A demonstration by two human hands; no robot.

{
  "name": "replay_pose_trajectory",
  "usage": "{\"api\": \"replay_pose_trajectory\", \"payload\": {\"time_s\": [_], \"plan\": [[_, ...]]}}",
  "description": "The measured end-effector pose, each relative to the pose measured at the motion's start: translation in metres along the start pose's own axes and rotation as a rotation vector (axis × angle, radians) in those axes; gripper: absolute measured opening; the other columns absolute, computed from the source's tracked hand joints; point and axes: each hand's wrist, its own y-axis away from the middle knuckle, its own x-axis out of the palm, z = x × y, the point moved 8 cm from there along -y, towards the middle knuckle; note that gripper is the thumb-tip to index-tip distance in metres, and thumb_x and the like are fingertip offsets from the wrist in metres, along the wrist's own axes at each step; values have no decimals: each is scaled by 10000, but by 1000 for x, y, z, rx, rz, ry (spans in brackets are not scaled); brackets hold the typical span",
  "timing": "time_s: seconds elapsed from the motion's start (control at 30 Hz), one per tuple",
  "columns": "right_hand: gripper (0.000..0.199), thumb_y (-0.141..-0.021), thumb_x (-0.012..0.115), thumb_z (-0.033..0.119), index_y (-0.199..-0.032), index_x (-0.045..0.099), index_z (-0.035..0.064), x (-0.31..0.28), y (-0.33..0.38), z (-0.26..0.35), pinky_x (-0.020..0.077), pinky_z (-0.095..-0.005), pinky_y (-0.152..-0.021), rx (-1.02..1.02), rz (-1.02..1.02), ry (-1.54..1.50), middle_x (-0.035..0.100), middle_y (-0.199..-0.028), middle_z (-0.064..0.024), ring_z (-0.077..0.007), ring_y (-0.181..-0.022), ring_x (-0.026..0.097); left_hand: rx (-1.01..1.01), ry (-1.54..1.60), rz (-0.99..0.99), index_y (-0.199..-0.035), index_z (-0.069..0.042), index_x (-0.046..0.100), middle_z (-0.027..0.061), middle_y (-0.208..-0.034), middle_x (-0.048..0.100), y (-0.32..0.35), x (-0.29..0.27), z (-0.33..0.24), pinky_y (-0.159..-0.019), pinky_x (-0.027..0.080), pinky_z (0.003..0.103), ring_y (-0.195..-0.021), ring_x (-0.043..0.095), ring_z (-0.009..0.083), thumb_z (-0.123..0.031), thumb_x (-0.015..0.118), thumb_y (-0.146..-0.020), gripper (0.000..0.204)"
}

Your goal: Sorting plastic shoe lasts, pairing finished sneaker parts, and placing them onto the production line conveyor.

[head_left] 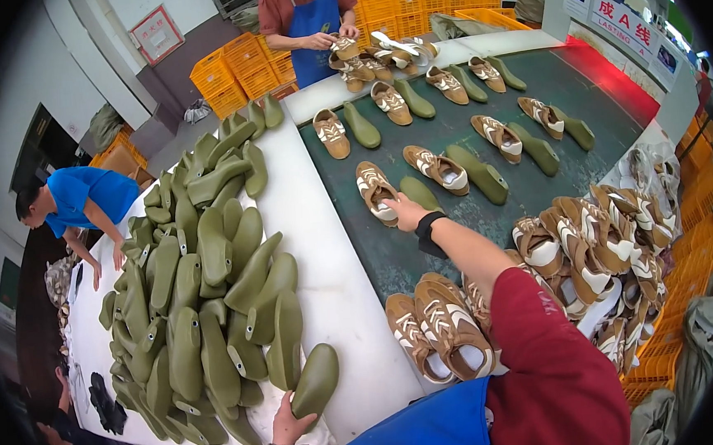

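Observation:
My left hand [290, 425] grips the lower end of a green shoe last [316, 382] at the near edge of the white table. Stretched forward over the dark green conveyor belt, my right hand [409, 212] has its fingers on the heel opening of a brown sneaker with white stripes [373, 184]. Just beyond that hand lies another last [420, 191], partly covered by it. Brown sneakers and green lasts lie side by side in two rows across the belt, such as a sneaker [435, 170] with a last [479, 174].
A big heap of green lasts [185, 317] covers much of the white table [328, 291]. More brown sneakers [450, 323] are piled at the near right. Across the belt, a person in a blue apron [313, 35] handles sneakers; another in a blue shirt [90, 200] leans in at left. Orange crates [676, 299] stand along the right.

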Motion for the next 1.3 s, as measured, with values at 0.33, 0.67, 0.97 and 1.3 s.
{"api": "replay_pose_trajectory", "payload": {"time_s": [0.33, 0.67, 0.97, 1.3], "plan": [[316, -874, 573, 143, -1174, 579, 46, -181, 314, 268, 489, -341, -702, -1090, 777, -496, 638, -930, -135, -247, -792, 611, 154, -9, -186, -1181, -43, 539, 215, -951, 649, 1, 2, -2, -765, 515, 398, -870, 635, 354, -212, 771, -631, 621], [191, -883, 513, 184, -1041, 468, 87, -209, 507, 341, 324, -299, -476, -1487, 563, -831, 387, -630, -63, -206, -540, 427, 203, -156, -180, -1286, -23, 358, 294, -855, 623, 8, 42, -47, -715, 504, 474, -806, 613, 441, -271, 683, -742, 681], [324, -872, 567, 267, -756, 442, -9, -187, 549, 341, 370, -348, -611, -1280, 664, -668, 439, -686, -109, -288, -670, 471, 226, -361, 157, -1340, 51, 306, 219, -814, 655, -1, 67, -100, -707, 512, 407, -768, 647, 342, -494, 637, -734, 880], [418, -877, 566, 171, -1280, 492, 84, -98, 471, 171, 485, -314, -656, -370, 145, -539, 636, -836, -91, -204, -724, 610, 261, -372, 202, -1323, -38, 398, 218, -801, 656, -4, 72, -116, -751, 507, 407, -796, 647, 344, -433, 597, -734, 737]]}}
